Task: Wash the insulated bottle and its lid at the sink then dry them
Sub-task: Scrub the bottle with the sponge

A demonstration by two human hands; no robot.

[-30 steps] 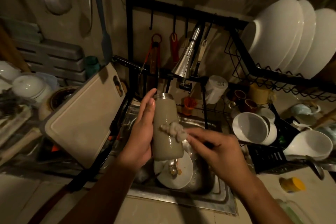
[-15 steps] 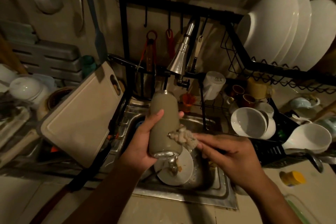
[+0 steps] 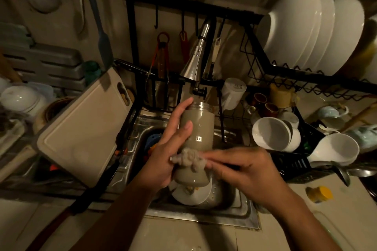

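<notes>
The grey-beige insulated bottle (image 3: 201,128) stands nearly upright over the sink (image 3: 204,215), its open steel mouth just under the faucet head (image 3: 192,67). My left hand (image 3: 171,144) holds the bottle from the left, fingers lying along its side up to the neck. My right hand (image 3: 246,166) pinches a soapy grey scrub pad (image 3: 188,159) against the bottle's lower body. The lid is not in view.
A white plate (image 3: 192,194) lies in the sink under the bottle. A cutting board (image 3: 81,126) leans at the left. Dish racks with white bowls (image 3: 271,133) and plates (image 3: 306,26) crowd the right. A yellow cap (image 3: 319,193) sits on the counter.
The bottle has turned over again, from mouth down half a second ago to mouth up under the faucet. The scrub pad stayed on the bottle's side and now sits low on it.
</notes>
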